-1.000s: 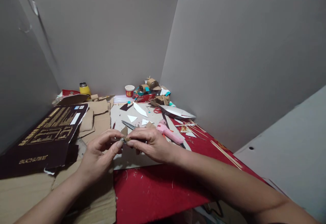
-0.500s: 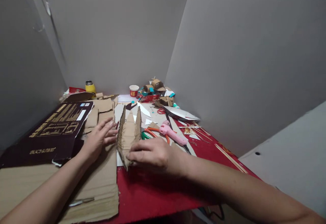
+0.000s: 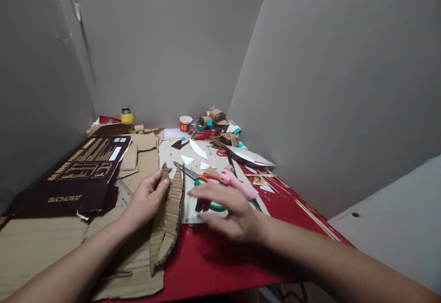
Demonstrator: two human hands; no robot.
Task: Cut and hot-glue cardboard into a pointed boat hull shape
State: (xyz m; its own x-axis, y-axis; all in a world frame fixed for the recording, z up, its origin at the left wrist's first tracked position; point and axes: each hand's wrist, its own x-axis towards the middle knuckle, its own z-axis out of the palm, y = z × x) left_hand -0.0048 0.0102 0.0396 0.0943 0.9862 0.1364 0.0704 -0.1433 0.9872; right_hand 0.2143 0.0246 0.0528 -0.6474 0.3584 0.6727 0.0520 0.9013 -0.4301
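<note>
My left hand (image 3: 146,199) grips the left side of a boat-shaped cardboard piece (image 3: 172,206), thumb pressed on its wall. The piece has raised, curved sides with pointed ends and stands tilted over the table's near part. To its right, my right hand (image 3: 229,211) hovers with fingers apart, holding nothing. Beneath and just beyond that hand lie scissors (image 3: 188,171) with orange handles and another tool with a green handle (image 3: 217,207), partly hidden. A pink glue gun (image 3: 237,183) rests behind the right hand.
Flat cardboard (image 3: 37,243) and a dark printed box panel (image 3: 82,174) cover the left side. A paper cup (image 3: 185,124), a yellow bottle (image 3: 127,117) and cardboard models (image 3: 217,115) stand at the back. Thin sticks (image 3: 317,220) lie right on the red tablecloth (image 3: 206,259). Grey walls enclose the table.
The cardboard piece has passed from my right hand to my left and swung nearer me. My right hand has let go and moved right, its fingers spreading.
</note>
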